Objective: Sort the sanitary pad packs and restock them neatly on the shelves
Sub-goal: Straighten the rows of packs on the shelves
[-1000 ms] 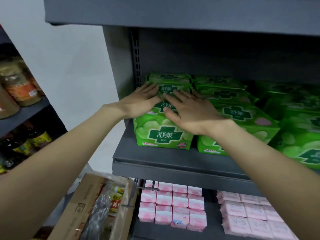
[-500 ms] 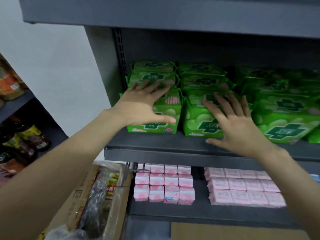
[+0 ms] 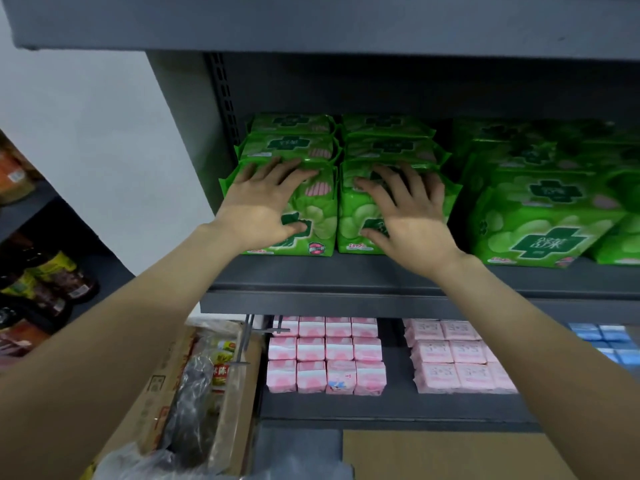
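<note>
Green sanitary pad packs stand in rows on the grey middle shelf. My left hand lies flat with spread fingers on the front pack of the leftmost row. My right hand rests the same way on the front pack of the second row. More green packs fill the shelf to the right. On the shelf below lie small pink packs and a second pink block.
A cardboard box with wrapped goods stands at the lower left beside the shelf upright. Bottles sit on a neighbouring rack at the far left. Blue packs show at the lower right. A cardboard sheet lies below.
My right hand moved from the leftmost row onto the front pack of the second row. My left hand slid forward on the leftmost front pack. Both front packs now stand square, side by side.
</note>
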